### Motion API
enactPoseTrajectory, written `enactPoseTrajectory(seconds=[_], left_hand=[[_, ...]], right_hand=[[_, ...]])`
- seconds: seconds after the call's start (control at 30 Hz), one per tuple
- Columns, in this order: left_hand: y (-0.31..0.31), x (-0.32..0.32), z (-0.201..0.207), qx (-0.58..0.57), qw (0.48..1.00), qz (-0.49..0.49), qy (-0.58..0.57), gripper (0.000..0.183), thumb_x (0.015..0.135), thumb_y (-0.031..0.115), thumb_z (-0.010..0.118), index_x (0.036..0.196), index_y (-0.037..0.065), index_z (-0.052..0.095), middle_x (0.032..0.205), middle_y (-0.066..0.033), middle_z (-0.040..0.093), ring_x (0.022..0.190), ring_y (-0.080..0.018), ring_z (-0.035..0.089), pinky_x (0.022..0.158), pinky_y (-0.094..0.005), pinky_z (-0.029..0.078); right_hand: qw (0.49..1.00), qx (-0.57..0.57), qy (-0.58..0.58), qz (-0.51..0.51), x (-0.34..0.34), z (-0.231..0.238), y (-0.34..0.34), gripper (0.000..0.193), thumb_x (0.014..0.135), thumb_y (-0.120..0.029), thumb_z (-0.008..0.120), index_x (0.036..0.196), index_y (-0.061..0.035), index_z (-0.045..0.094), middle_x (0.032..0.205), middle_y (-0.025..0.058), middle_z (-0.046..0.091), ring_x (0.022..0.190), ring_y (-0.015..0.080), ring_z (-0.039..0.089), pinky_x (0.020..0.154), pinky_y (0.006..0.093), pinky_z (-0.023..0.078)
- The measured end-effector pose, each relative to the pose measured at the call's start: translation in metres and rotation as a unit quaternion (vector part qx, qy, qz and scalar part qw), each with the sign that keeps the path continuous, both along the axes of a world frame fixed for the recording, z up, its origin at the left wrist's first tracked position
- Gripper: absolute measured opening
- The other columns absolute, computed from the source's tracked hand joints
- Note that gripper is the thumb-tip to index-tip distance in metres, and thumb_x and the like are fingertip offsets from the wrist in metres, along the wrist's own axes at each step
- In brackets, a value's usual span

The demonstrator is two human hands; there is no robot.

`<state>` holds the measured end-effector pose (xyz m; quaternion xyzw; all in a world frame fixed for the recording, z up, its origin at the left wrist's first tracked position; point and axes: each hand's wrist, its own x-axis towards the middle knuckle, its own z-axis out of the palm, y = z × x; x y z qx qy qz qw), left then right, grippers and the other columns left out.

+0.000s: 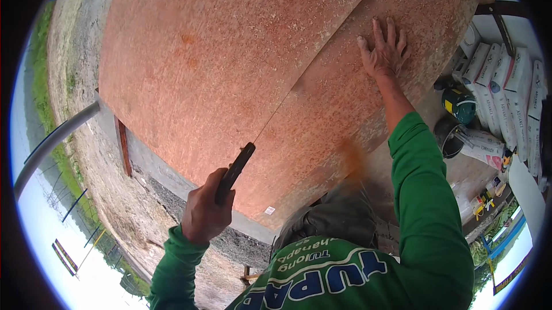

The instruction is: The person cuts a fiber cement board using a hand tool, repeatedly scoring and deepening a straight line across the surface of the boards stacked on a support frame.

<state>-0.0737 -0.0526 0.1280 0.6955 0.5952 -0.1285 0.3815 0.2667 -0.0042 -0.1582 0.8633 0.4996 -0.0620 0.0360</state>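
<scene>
A broad reddish-brown board (190, 80), scattered with pale specks like sawdust, fills most of the scene, running from the near side to the far edge, with a dark straight seam (339, 30) slanting from its middle to the far right. Rough, pale ground (86, 155) stretches along its left side. The person wears a long-sleeved green shirt (345, 272), seen at the near side, and dark trousers (339, 215) just beyond it, beside the board's near edge. At the far right, past the board, white printed bags (517, 94) stand packed together, and a grey curved pipe (54, 140) runs on the left. The left hand (207, 212), at the near left of the board, has its fingers closed around the black handle (234, 175) of a saw-like tool; its thin blade (273, 116), seen nearly edge-on, points far and right, in line with the seam. The right hand (386, 54) rests palm down on the board to the right of the seam, fingers spread and holding nothing. A dark bucket (448, 137) lies tipped near the bags, just nearer than a rounded green and yellow object (459, 104). Near the trousers is a blurred orange-brown shape (352, 159), too smeared to identify. A small white square (269, 210) sits on the board's near edge.
</scene>
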Motion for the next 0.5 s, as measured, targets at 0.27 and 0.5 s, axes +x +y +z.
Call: enactPoseTrajectory(seconds=[0.27, 0.5], left_hand=[[0.021, 0.028, -0.074, 0.027, 0.999, 0.009, -0.038, 0.030, 0.078, 0.008, 0.059, 0.107, 0.007, 0.050, 0.072, -0.0232, 0.059, 0.067, -0.0421, 0.059, 0.055, -0.0457, 0.047], [0.031, 0.049, -0.086, 0.057, 0.995, -0.021, -0.081, 0.033, 0.077, 0.006, 0.059, 0.108, 0.006, 0.047, 0.067, -0.0239, 0.056, 0.065, -0.0426, 0.057, 0.054, -0.0476, 0.044]], right_hand=[[0.999, 0.028, -0.010, 0.016, -0.009, 0.011, 0.005, 0.064, 0.084, -0.063, 0.037, 0.139, -0.0324, 0.027, 0.147, 0.0017, 0.017, 0.134, 0.0329, 0.010, 0.104, 0.0594, 0.011], [0.999, -0.009, 0.033, 0.005, -0.011, 0.015, 0.008, 0.065, 0.084, -0.063, 0.036, 0.140, -0.0329, 0.025, 0.148, 0.0017, 0.013, 0.134, 0.0324, 0.010, 0.104, 0.0585, 0.009]])
